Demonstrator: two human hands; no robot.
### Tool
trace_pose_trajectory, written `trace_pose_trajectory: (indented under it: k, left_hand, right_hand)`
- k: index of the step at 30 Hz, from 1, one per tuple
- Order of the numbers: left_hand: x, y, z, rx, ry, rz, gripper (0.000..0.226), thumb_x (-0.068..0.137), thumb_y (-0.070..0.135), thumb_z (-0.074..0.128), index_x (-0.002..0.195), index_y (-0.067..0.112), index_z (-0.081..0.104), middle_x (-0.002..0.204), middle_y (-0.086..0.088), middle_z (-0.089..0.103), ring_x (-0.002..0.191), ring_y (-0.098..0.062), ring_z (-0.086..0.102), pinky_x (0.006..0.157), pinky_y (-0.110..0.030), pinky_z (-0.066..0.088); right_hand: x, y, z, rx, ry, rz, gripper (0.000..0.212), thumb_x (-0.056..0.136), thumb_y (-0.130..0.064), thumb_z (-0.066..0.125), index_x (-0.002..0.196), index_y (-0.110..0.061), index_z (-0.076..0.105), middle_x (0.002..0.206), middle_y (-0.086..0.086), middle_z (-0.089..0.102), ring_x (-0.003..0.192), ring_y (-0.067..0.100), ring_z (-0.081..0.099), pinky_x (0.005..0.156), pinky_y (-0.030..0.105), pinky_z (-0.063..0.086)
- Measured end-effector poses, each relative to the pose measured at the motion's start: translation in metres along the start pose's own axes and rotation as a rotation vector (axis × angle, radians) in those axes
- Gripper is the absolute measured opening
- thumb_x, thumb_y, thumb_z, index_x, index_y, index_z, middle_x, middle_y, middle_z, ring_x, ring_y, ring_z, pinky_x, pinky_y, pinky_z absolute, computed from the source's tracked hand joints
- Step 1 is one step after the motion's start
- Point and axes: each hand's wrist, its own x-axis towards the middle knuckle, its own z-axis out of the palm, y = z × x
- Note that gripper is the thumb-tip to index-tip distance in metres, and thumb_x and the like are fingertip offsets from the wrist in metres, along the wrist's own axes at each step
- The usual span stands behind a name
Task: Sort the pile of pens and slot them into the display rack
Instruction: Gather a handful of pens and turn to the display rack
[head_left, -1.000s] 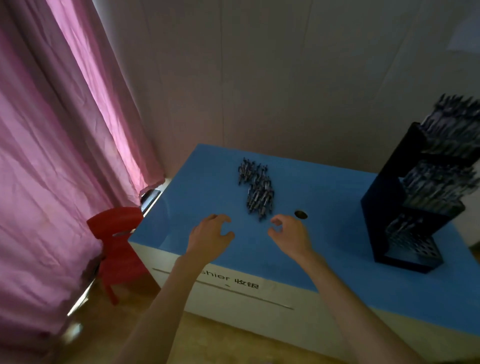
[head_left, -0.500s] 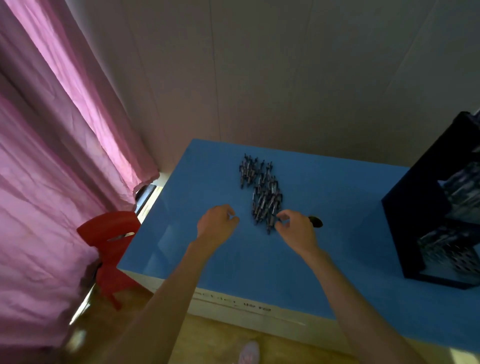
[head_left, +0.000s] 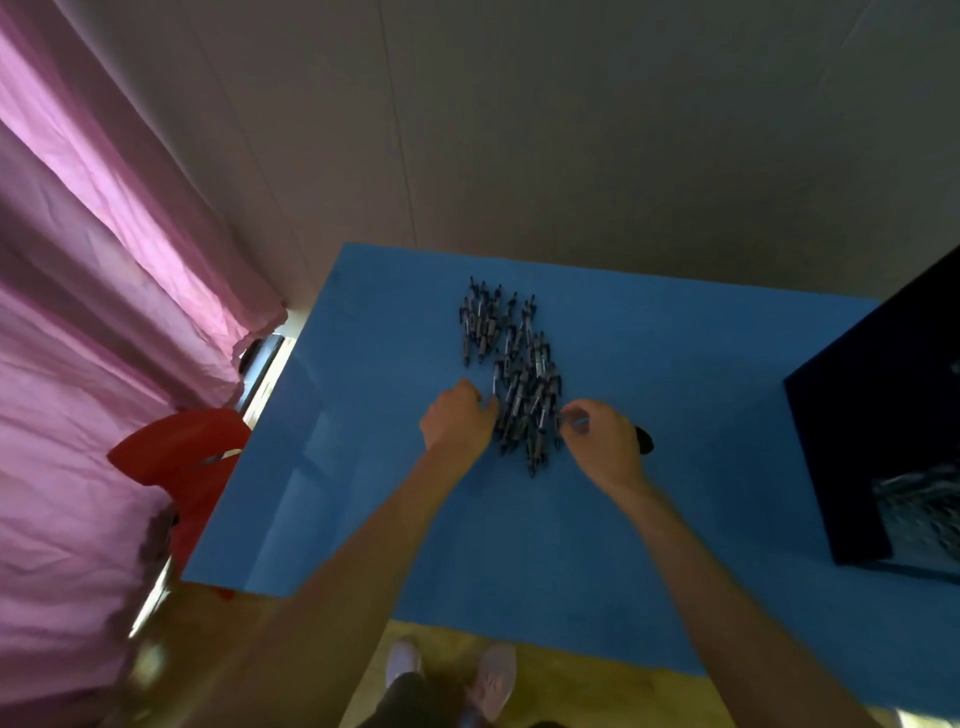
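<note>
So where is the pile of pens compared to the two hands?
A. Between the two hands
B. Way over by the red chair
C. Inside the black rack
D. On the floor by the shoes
A: the pile of pens lies on the blue table, with the left hand at its left edge and the right hand at its right edge.

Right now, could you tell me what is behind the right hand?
A small dark round spot on the blue table pokes out behind the right hand; the hand covers part of it.
</note>
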Motion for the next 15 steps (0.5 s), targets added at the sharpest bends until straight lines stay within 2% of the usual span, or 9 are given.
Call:
trace_pose_trajectory:
  k: [3,6,9,13,15]
  left_hand:
    - [0.016,0.009,0.011,0.061,-0.007,0.0,0.038,0.1,0.046,0.051,0.112,0.01,0.055,0.101,-0.008,0.063,0.091,-0.027,0.063,0.069,-0.035,0.048]
    - [0.029,0.011,0.018,0.141,-0.046,0.002,0.041,0.098,0.046,0.053,0.113,0.007,0.052,0.102,-0.01,0.063,0.091,-0.03,0.064,0.069,-0.037,0.051]
    - [0.036,0.009,0.02,0.165,-0.069,0.014,0.029,0.097,0.04,0.055,0.095,0.011,0.051,0.093,-0.008,0.063,0.079,-0.025,0.06,0.064,-0.034,0.047]
    - [0.038,0.001,0.019,0.081,-0.093,-0.022,0.039,0.092,0.039,0.063,0.07,0.013,0.044,0.07,-0.002,0.052,0.062,-0.017,0.05,0.049,-0.028,0.037]
    - [0.037,-0.001,0.019,0.01,-0.101,-0.034,0.034,0.094,0.026,0.06,0.069,0.011,0.043,0.068,-0.004,0.049,0.063,-0.018,0.05,0.049,-0.028,0.037]
  right_hand:
    - [0.009,-0.002,-0.004,0.017,0.019,-0.008,0.018,0.096,-0.014,0.062,0.111,-0.012,0.069,0.113,0.001,0.069,0.095,0.013,0.061,0.083,0.029,0.05]
    - [0.017,-0.001,-0.006,0.001,0.029,-0.003,0.018,0.097,-0.014,0.06,0.113,-0.012,0.068,0.112,0.001,0.069,0.092,0.013,0.061,0.083,0.029,0.051]
    - [0.022,0.003,-0.006,0.002,0.038,0.008,0.018,0.097,-0.015,0.059,0.113,-0.012,0.068,0.112,0.0,0.068,0.09,0.012,0.06,0.081,0.028,0.05]
    - [0.026,0.009,-0.002,0.006,0.028,0.025,0.018,0.097,-0.015,0.06,0.113,-0.013,0.068,0.114,0.0,0.068,0.092,0.012,0.061,0.084,0.029,0.052]
    - [0.028,0.01,0.0,0.008,0.029,0.022,0.018,0.096,-0.015,0.06,0.112,-0.013,0.068,0.113,0.0,0.069,0.092,0.012,0.062,0.084,0.029,0.053]
